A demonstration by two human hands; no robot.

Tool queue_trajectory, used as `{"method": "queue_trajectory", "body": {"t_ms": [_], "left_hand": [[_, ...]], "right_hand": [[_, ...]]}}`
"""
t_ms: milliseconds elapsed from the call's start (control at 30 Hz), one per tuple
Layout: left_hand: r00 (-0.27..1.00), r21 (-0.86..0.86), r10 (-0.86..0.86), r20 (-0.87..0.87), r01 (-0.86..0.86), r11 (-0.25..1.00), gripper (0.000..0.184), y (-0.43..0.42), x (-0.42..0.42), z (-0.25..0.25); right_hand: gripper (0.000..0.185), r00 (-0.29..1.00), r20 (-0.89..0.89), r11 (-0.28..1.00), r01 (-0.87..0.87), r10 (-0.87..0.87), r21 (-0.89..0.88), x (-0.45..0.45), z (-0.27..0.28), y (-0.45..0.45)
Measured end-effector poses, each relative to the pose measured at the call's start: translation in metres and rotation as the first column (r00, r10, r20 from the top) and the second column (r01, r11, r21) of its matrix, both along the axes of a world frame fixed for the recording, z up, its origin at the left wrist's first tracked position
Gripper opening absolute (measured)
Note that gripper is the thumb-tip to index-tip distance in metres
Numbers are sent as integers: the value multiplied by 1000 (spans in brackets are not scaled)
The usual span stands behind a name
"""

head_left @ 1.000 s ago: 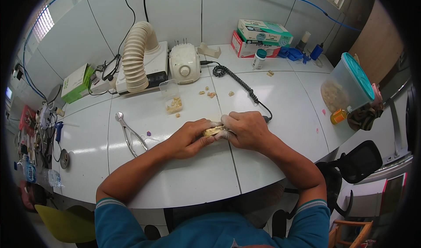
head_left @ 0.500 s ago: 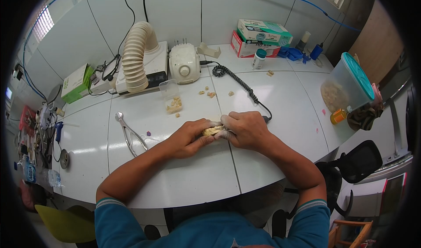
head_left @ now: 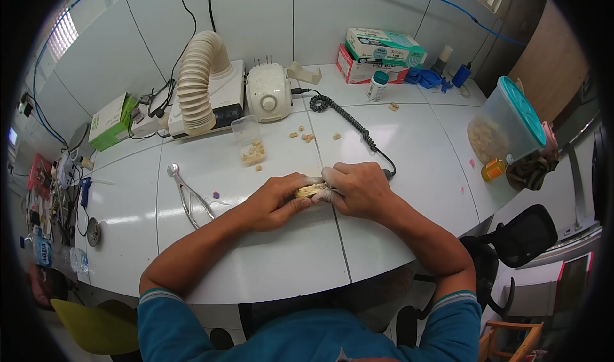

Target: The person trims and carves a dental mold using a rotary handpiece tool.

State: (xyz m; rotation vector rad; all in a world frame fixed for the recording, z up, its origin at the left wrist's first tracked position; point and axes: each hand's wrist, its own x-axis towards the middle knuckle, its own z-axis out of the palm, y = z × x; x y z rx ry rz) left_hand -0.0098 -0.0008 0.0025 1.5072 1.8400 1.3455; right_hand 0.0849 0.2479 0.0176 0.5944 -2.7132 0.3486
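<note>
A cream-yellow dental cast (head_left: 309,190) with a rough edge sits between both hands, just above the white tabletop. My left hand (head_left: 278,202) is closed round its left side, thumb on the near side and fingers on the far side. At the cast's right end my right hand (head_left: 358,186) is closed, its whitish, dusty fingertips pressed against it. Beside the right wrist ends a black plug (head_left: 388,174) on a coiled cord (head_left: 348,122); whether the hand also grips a tool there is hidden.
Metal pliers (head_left: 187,192) lie left of the hands. Beyond are a clear tub of tooth-like pieces (head_left: 249,141), a cream control box (head_left: 268,93) and a ribbed hose (head_left: 197,84). A white bottle (head_left: 377,87) and a lidded container (head_left: 502,122) stand to the right.
</note>
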Motion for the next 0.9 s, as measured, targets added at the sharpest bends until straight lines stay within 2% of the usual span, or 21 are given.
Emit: {"method": "queue_trajectory", "body": {"t_ms": [733,900], "left_hand": [[1000,60,3,-19,-2,998,30,2,-1,-5],[1000,30,8,-29,-8,1000,30,1,0,-1]], "right_hand": [[37,1000,21,999,1,-1,-36,0,1,0],[35,1000,-3,999,3,-4,-48,0,0,0]]}}
